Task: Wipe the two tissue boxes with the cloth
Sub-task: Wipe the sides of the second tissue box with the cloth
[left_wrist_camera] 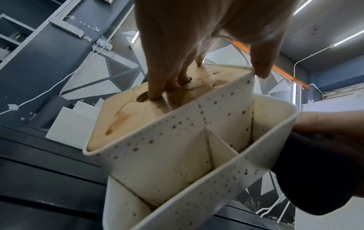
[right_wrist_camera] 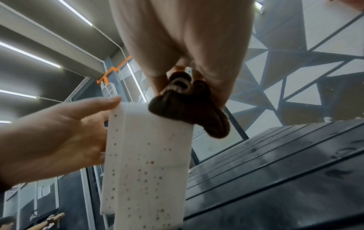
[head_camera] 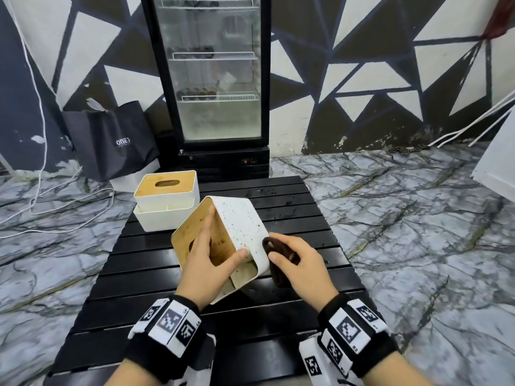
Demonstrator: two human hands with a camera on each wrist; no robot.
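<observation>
A white tissue box (head_camera: 239,224) speckled with brown spots is tipped on its side above the black slatted table (head_camera: 292,207). Its stained wooden lid (left_wrist_camera: 126,115) faces left. My left hand (head_camera: 207,260) holds it, fingers in the lid's slot and thumb on the white wall. My right hand (head_camera: 295,263) grips a bunched dark brown cloth (head_camera: 278,257) and presses it against the box's spotted side (right_wrist_camera: 145,155) near its lower corner. A second white tissue box (head_camera: 167,201) with a clean wooden lid stands upright at the table's far left.
A glass-door fridge (head_camera: 214,79) stands beyond the table, with a black bag (head_camera: 111,140) on the marble floor to its left. White cables (head_camera: 41,162) trail over the floor at left. A white panel (head_camera: 498,160) leans at the right edge.
</observation>
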